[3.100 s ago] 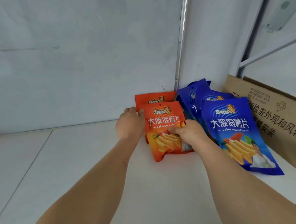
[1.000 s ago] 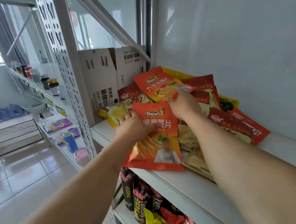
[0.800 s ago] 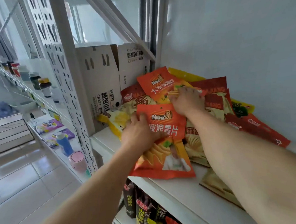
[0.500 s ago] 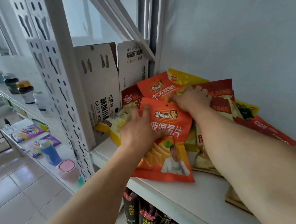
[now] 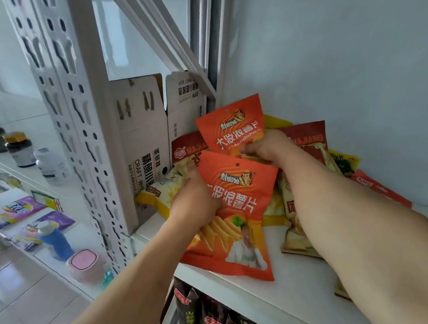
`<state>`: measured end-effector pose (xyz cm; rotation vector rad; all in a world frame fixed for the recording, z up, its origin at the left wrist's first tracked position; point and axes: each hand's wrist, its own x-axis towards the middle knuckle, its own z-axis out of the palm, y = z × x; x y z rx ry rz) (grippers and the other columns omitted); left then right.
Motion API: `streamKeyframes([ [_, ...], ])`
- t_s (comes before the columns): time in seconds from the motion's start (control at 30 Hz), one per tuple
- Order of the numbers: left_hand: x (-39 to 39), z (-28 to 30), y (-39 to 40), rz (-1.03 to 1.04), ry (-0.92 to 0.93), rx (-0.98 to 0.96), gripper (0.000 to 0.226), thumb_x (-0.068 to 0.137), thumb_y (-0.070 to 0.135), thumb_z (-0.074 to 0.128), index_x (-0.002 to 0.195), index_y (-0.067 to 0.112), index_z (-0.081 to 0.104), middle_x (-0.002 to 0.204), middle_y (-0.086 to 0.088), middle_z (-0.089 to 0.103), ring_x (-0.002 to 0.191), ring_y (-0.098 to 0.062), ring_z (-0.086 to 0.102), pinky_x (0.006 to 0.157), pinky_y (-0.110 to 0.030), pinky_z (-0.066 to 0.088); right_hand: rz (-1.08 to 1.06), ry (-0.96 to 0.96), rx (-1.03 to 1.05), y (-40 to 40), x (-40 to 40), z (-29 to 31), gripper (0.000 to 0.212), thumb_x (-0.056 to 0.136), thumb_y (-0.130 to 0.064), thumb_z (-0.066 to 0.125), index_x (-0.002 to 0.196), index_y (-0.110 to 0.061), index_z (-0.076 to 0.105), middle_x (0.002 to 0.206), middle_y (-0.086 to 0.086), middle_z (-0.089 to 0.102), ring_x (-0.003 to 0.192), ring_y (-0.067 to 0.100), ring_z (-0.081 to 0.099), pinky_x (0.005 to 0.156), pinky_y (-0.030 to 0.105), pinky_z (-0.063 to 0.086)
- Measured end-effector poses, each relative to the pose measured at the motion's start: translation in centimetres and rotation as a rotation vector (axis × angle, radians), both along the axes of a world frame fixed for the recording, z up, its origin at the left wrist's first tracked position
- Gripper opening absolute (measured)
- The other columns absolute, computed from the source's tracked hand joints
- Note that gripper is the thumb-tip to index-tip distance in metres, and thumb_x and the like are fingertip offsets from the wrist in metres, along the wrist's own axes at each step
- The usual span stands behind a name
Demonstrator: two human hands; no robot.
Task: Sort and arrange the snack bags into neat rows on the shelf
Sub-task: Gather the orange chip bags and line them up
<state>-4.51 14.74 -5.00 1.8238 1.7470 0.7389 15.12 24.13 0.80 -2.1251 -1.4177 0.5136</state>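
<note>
A: What's where, L to R?

B: White carton (image 5: 142,140) stands at the far left of the shelf (image 5: 301,288). Next, my left hand (image 5: 195,202) grips the near orange bag (image 5: 236,222) by its left edge, fingers curled round it; bag's bottom sits at the shelf lip. Then my right hand (image 5: 266,146) pinches the rear orange bag (image 5: 231,128), lifted w/ its top up. Right of that, the dark red bags (image 5: 306,142) and others lie in a heap vs the wall.

A: What could go wrong?

B: Prob the near bag: it's at the front edge, so a loose grip or a nudge from my forearm could drop it. Also pulling the rear one up may drag the pile's slippery bags out w/ it.
</note>
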Motion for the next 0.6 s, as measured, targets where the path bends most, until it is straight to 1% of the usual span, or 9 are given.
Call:
streamKeyframes([
  [0.03,-0.1,-0.1,0.0,0.012,-0.036,0.003,0.108,0.08,0.029,0.081,0.155,0.015,0.004,0.134,-0.01,0.06,0.118,-0.033,0.061,0.095,-0.041,0.051,0.004,0.04,0.04,-0.6,-0.1,0.4,0.088,0.034,-0.072,0.083,0.105,-0.023,0.069,0.108,0.002,0.072,0.103,0.032,0.066,0.093,0.05,0.051],
  [0.1,-0.2,-0.1,0.0,0.03,-0.101,-0.004,0.099,0.08,0.027,0.08,0.152,0.013,0.013,0.127,-0.009,0.065,0.112,-0.033,0.064,0.093,-0.041,0.052,0.026,0.099,0.146,-2.1,0.0,1.2,0.053,0.064,-0.053,0.084,0.104,-0.021,0.07,0.105,0.001,0.072,0.096,0.028,0.068,0.088,0.044,0.055],
  [0.17,-0.3,0.1,-0.2,0.013,-0.209,-0.023,0.084,0.081,0.023,0.078,0.146,0.014,0.026,0.119,-0.006,0.066,0.104,-0.03,0.066,0.09,-0.042,0.054,0.053,0.188,0.273,-3.4,0.6,1.7,0.032,0.078,-0.042,0.08,0.102,-0.023,0.069,0.106,0.0,0.072,0.096,0.024,0.068,0.086,0.037,0.054],
  [0.23,-0.4,0.6,-0.6,-0.041,-0.414,-0.052,0.062,0.083,0.014,0.077,0.132,0.019,0.039,0.111,-0.002,0.068,0.094,-0.023,0.068,0.083,-0.041,0.058,0.038,0.288,0.35,-4.9,1.6,2.1,0.018,0.084,-0.033,0.077,0.095,-0.025,0.067,0.106,-0.002,0.071,0.097,0.02,0.066,0.089,0.034,0.051],
  [0.3,-0.7,1.3,-1.3,-0.106,-0.607,-0.125,0.046,0.084,0.006,0.076,0.118,0.02,0.048,0.102,-0.003,0.072,0.086,-0.022,0.072,0.076,-0.039,0.059,-0.012,0.377,0.397,-6.8,3.0,2.2,0.012,0.085,-0.027,0.077,0.088,-0.025,0.065,0.102,-0.004,0.071,0.096,0.018,0.067,0.089,0.034,0.051],
  [0.4,-0.4,2.6,-2.6,-0.219,-0.853,-0.264,0.033,0.084,0.0,0.074,0.11,0.017,0.063,0.098,-0.01,0.078,0.086,-0.033,0.076,0.079,-0.051,0.06,-0.126,0.455,0.482,-10.0,5.8,2.2,0.013,0.084,-0.027,0.077,0.093,-0.025,0.068,0.099,-0.004,0.073,0.091,0.019,0.071,0.082,0.035,0.057],
  [0.5,1.0,3.7,-4.6,-0.271,-1.06,-0.418,0.025,0.087,-0.001,0.067,0.11,0.008,0.068,0.098,-0.017,0.077,0.075,-0.031,0.076,0.059,-0.042,0.062,-0.254,0.551,0.56,-13.7,9.2,1.7,0.017,0.081,-0.03,0.08,0.092,-0.022,0.069,0.095,-0.003,0.075,0.088,0.021,0.073,0.074,0.034,0.06],
  [0.53,1.7,3.8,-5.3,-0.288,-1.103,-0.46,0.025,0.087,0.0,0.066,0.111,0.006,0.068,0.099,-0.019,0.077,0.073,-0.031,0.076,0.056,-0.041,0.062,-0.289,0.586,0.575,-14.9,10.4,1.4,0.019,0.08,-0.03,0.081,0.092,-0.021,0.069,0.094,-0.001,0.076,0.088,0.022,0.073,0.074,0.037,0.061],
  [0.6,3.5,3.9,-7.0,-0.346,-1.153,-0.524,0.027,0.087,0.003,0.065,0.115,0.003,0.068,0.104,-0.021,0.076,0.075,-0.031,0.076,0.058,-0.041,0.062,-0.35,0.65,0.574,-17.5,12.8,1.0,0.024,0.078,-0.028,0.083,0.095,-0.018,0.07,0.093,0.003,0.077,0.086,0.026,0.074,0.076,0.047,0.062],
])
